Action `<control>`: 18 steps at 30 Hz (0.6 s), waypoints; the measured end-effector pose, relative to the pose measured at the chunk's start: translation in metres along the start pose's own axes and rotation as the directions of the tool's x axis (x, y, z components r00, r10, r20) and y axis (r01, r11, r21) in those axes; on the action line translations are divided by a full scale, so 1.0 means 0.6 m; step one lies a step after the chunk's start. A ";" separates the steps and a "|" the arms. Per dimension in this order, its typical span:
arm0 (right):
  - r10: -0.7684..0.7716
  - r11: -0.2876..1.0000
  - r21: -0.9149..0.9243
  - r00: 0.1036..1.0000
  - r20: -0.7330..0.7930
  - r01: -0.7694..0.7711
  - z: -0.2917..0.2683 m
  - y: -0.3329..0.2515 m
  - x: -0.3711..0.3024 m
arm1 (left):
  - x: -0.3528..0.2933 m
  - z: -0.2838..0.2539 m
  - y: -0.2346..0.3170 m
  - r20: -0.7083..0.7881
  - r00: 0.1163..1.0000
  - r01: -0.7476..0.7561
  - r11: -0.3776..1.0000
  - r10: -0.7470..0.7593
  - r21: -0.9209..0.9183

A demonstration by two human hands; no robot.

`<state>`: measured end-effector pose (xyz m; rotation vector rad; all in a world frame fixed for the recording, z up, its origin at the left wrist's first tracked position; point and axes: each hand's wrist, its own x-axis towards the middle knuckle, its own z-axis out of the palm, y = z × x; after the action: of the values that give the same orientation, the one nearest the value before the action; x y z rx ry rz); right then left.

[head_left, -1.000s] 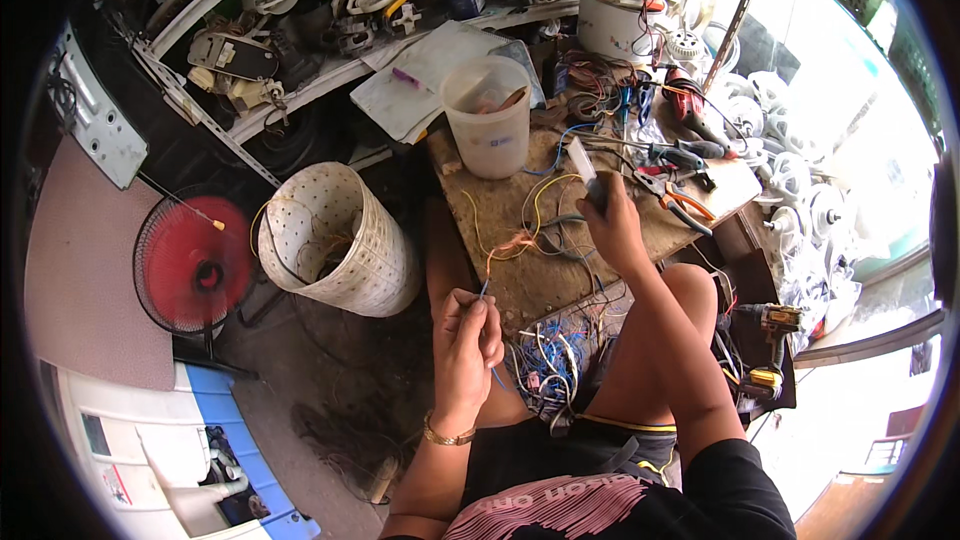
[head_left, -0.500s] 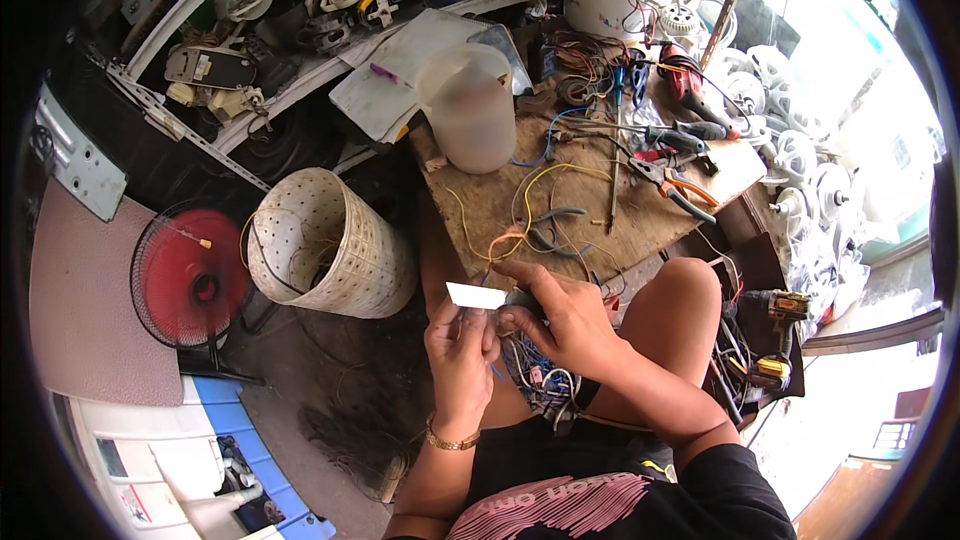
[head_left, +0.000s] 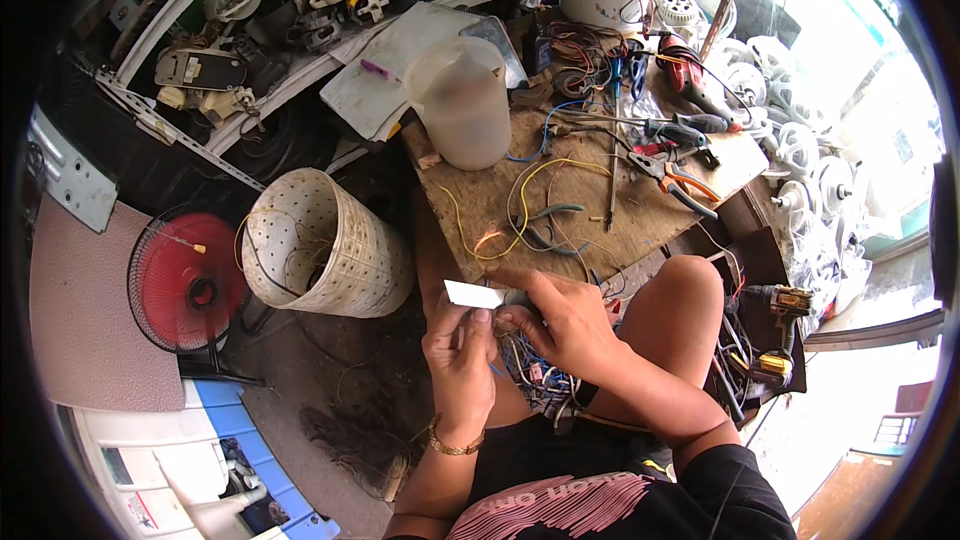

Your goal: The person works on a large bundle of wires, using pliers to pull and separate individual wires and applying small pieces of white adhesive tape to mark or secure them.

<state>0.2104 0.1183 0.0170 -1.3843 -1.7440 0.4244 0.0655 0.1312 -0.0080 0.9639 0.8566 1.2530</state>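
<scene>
My right hand (head_left: 565, 315) is closed around the dark grey handle of a knife (head_left: 472, 294), whose broad, bright blade with a slanted tip points left. Fingers curled, my left hand (head_left: 460, 340) pinches just under the blade. A short bit of blue wire (head_left: 497, 370) shows beside its fingers, so it appears to grip that wire; the spot where blade and wire meet is hidden. Just beyond the hands, on the wooden board (head_left: 440, 210), lie a thin yellow wire (head_left: 455, 215) and pliers with dark green handles (head_left: 550, 225).
Orange-handled pliers (head_left: 675, 180), screwdrivers and a red power tool (head_left: 685, 80) lie at the board's right. A cloudy plastic container (head_left: 465, 130) stands on its left. A perforated white bin (head_left: 370, 250) and red fan (head_left: 190, 275) stand at left. Several wires (head_left: 540, 380) sit below my hands.
The orange wire loop above my hands has dropped down and is now blurred. Both hands and the knife stay nearly in place; the view has shifted slightly.
</scene>
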 end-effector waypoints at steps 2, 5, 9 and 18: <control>0.008 0.999 0.044 1.000 0.020 -0.009 -0.001 -0.001 0.000 | -0.001 -0.002 -0.002 -0.006 1.000 -0.016 1.000 0.016 -0.002; 0.026 1.000 0.010 0.998 0.048 -0.027 -0.001 0.001 -0.004 | 0.002 -0.006 -0.012 -0.014 0.998 -0.064 0.997 0.065 0.045; 0.011 0.999 0.029 1.000 0.023 -0.012 0.002 0.001 -0.005 | -0.001 -0.002 -0.014 -0.018 0.983 -0.177 0.975 0.181 0.138; 0.071 0.993 0.092 0.996 0.058 -0.076 0.001 0.001 -0.009 | -0.004 0.001 0.002 0.043 0.968 -0.249 0.931 0.247 0.266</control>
<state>0.2107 0.1139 0.0143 -1.3837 -1.6983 0.5820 0.0653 0.1290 -0.0068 1.3287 0.9359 1.3670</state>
